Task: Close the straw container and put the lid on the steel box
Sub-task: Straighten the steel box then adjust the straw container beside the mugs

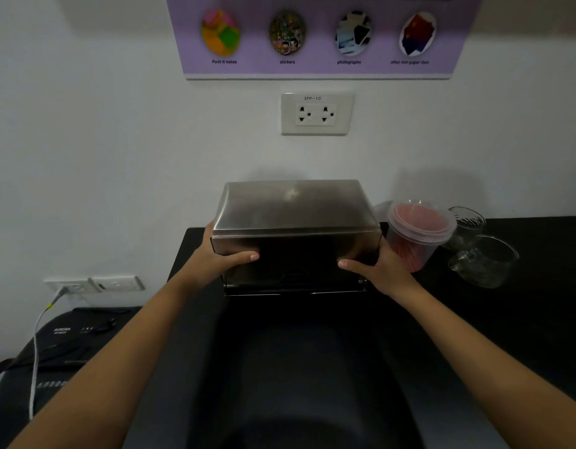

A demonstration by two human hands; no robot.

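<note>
A brushed steel lid (293,205) covers the steel box (296,270) on the black counter, against the wall. My left hand (220,257) grips the lid's left side, thumb across the front. On the right side, my right hand (375,270) holds it the same way. The lid's front edge sits a little above the box's base, whose hinge strip shows below. Just right of the box stands the straw container (416,234), a clear plastic tub of red straws with a clear cap on top.
Two glass cups (484,260) stand right of the straw container on the black counter (523,319). A wall socket (316,114) and a purple poster (316,37) are above. A dark machine (63,345) with a white cable (37,351) sits lower left.
</note>
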